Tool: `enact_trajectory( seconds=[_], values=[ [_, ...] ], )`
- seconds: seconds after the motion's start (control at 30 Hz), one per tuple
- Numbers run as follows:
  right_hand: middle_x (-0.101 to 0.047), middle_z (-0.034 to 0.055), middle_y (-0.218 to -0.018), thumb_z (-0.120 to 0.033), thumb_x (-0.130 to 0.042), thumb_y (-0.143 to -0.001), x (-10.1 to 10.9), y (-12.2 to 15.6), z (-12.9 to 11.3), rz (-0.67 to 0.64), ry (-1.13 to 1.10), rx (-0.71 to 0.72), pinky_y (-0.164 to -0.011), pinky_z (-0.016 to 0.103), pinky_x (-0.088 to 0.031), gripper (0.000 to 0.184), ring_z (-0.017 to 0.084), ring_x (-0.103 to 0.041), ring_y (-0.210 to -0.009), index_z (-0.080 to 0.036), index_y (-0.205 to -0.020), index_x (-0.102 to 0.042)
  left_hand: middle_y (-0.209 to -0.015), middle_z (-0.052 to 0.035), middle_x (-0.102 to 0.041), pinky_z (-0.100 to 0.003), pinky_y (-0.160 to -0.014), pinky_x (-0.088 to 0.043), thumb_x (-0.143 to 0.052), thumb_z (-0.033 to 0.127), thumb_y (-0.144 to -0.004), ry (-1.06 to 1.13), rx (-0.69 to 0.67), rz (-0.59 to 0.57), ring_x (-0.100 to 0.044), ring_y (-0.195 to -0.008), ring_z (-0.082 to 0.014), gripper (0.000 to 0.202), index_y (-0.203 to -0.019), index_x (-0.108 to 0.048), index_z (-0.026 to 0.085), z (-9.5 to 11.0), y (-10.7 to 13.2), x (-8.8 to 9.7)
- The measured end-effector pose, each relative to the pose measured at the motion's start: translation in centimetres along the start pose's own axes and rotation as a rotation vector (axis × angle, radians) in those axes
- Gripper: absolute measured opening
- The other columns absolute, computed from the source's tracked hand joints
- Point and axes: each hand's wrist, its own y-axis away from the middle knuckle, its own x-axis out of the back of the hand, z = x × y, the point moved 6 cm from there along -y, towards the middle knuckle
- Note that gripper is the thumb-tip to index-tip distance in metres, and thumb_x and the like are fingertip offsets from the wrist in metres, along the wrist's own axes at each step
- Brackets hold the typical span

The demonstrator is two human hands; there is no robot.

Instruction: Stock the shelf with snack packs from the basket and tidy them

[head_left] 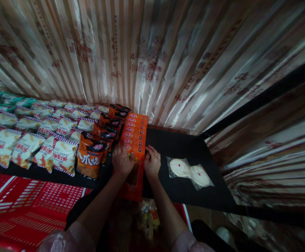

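Several flat orange snack packets (135,132) lie overlapped in a long row on the black shelf, their repeated logos showing. The nearest one has a dark window and hangs out toward me over the shelf's front edge. My left hand (122,161) grips the row's left side, fingers curled and thumb on top. On the opposite side, my right hand (152,162) holds the right edge with bent fingers. Both hands hide parts of the packets. Just left of my left hand stands an orange-and-black snack bag (89,156).
White snack bags (65,154) and green bags (4,98) fill the shelf's left side. Two round white items in clear wrap (190,170) lie on the black shelf (165,138) at right. Red baskets (49,199) stand below. A patterned curtain (152,52) hangs behind; a black bar (257,94) slants at right.
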Motion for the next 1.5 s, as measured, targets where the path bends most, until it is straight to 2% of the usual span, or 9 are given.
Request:
enact_trajectory(
  seconds=[0.3, 0.77, 0.97, 1.13, 1.3, 1.4, 1.5],
  values=[
    [-0.065, 0.0074, -0.112, -0.011, -0.039, -0.077, 0.0, 0.1, 0.1, 0.004, -0.007, 0.012, -0.091, 0.035, -0.043, 0.038, 0.019, -0.054, -0.103, -0.019, -0.1, -0.069, -0.132, -0.0198, -0.05, -0.043, -0.099, -0.04, -0.05, 0.032, -0.081, -0.007, -0.014, 0.027, -0.048, -0.121, -0.0317, 0.052, -0.128, -0.049, 0.009, -0.1, -0.1, 0.0],
    [-0.065, 0.0087, -0.112, -0.011, -0.039, -0.077, -0.1, 0.1, 0.1, 0.008, -0.001, 0.013, -0.091, 0.036, -0.043, 0.039, 0.02, -0.053, -0.103, -0.017, -0.102, -0.068, -0.133, -0.0215, -0.048, -0.044, -0.1, -0.038, -0.051, 0.033, -0.081, -0.042, -0.02, 0.002, -0.046, -0.123, -0.0321, 0.055, -0.129, -0.048, 0.007, -0.1, -0.1, -0.4],
    [-0.065, 0.0077, -0.112, -0.01, -0.038, -0.076, 0.0, 0.1, 0.0, 0.017, -0.011, 0.012, -0.092, 0.036, -0.043, 0.041, 0.019, -0.054, -0.104, -0.019, -0.104, -0.067, -0.138, -0.0201, -0.044, -0.046, -0.101, -0.037, -0.05, 0.031, -0.081, -0.017, -0.018, 0.031, -0.042, -0.127, -0.0327, 0.051, -0.127, -0.049, 0.009, 0.1, 0.2, 0.0],
    [-0.064, 0.0082, -0.114, -0.01, -0.038, -0.076, 0.0, 0.2, -0.1, -0.001, -0.003, 0.014, -0.093, 0.036, -0.043, 0.041, 0.019, -0.053, -0.106, -0.018, -0.105, -0.067, -0.143, -0.0166, -0.039, -0.049, -0.106, -0.032, -0.046, 0.025, -0.084, 0.004, -0.131, 0.081, -0.029, -0.136, -0.0326, 0.048, -0.13, -0.047, 0.01, 1.1, 0.6, 0.6],
    [-0.064, 0.0069, -0.113, -0.008, -0.037, -0.076, 0.1, 0.2, -0.2, 0.007, -0.005, 0.017, -0.093, 0.036, -0.043, 0.043, 0.018, -0.053, -0.105, -0.02, -0.105, -0.067, -0.144, -0.0093, -0.041, -0.049, -0.109, -0.032, -0.041, 0.022, -0.088, 0.008, -0.335, -0.005, -0.021, -0.14, -0.0287, 0.043, -0.13, -0.049, 0.016, 2.6, 1.2, -0.4],
    [-0.063, 0.0079, -0.114, -0.009, -0.037, -0.077, 0.0, 0.2, -0.2, -0.001, -0.009, 0.031, -0.094, 0.036, -0.043, 0.043, 0.019, -0.053, -0.105, -0.019, -0.106, -0.067, -0.144, -0.0085, -0.041, -0.049, -0.11, -0.029, -0.042, 0.025, -0.089, -0.015, -0.346, -0.03, -0.018, -0.14, -0.0294, 0.041, -0.127, -0.052, 0.017, 2.6, 1.4, -0.7],
    [-0.063, 0.0082, -0.113, -0.009, -0.038, -0.077, 0.0, 0.2, -0.1, -0.014, -0.005, 0.03, -0.093, 0.036, -0.043, 0.042, 0.019, -0.053, -0.103, -0.019, -0.105, -0.067, -0.142, -0.0085, -0.043, -0.048, -0.11, -0.029, -0.043, 0.027, -0.089, -0.026, -0.339, -0.047, -0.021, -0.139, -0.0296, 0.04, -0.126, -0.054, 0.017, 2.5, 1.4, -0.9]
  ],
)
